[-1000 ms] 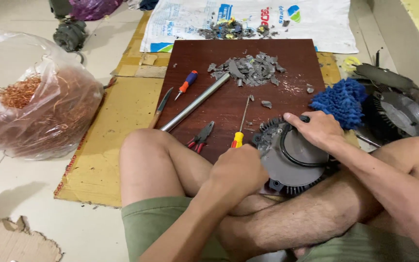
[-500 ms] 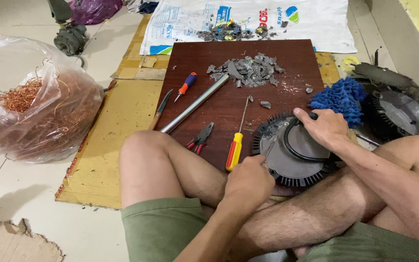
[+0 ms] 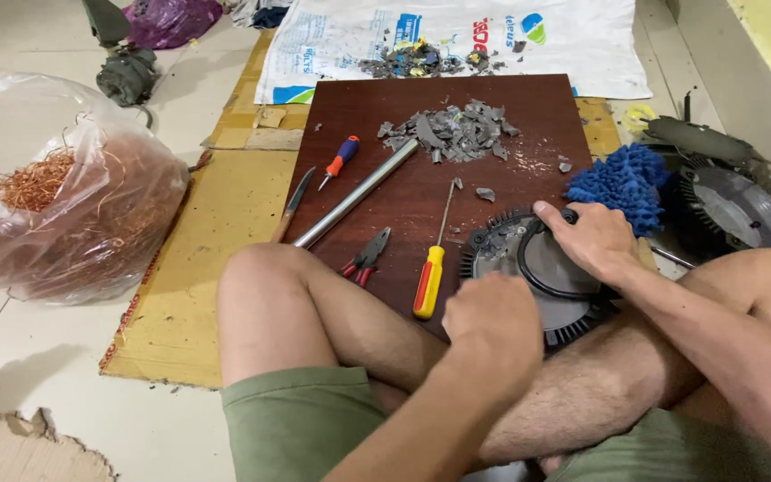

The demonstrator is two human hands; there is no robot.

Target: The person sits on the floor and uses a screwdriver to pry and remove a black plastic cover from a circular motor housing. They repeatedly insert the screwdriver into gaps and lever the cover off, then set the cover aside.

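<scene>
A black finned fan wheel (image 3: 503, 245) lies on the near right corner of the brown board (image 3: 403, 205), against my crossed legs. My right hand (image 3: 586, 241) grips the black ring at its centre from the far right. My left hand (image 3: 493, 330) is curled into a fist over the wheel's near left rim, its fingers hidden underneath. Just left of the wheel lies a yellow-handled screwdriver (image 3: 428, 281), untouched.
On the board are red-handled pliers (image 3: 366, 257), a metal pipe (image 3: 354, 195), a small orange-and-blue screwdriver (image 3: 339, 161) and a pile of grey fragments (image 3: 452, 134). A blue shaggy cloth (image 3: 622, 183) and another fan wheel (image 3: 733, 210) sit right. A bag of copper wire (image 3: 64, 205) lies left.
My left hand slid to the right along the wheel's near rim. My right hand shifted its hold on the centre ring, and more of the wheel's grey inner face shows.
</scene>
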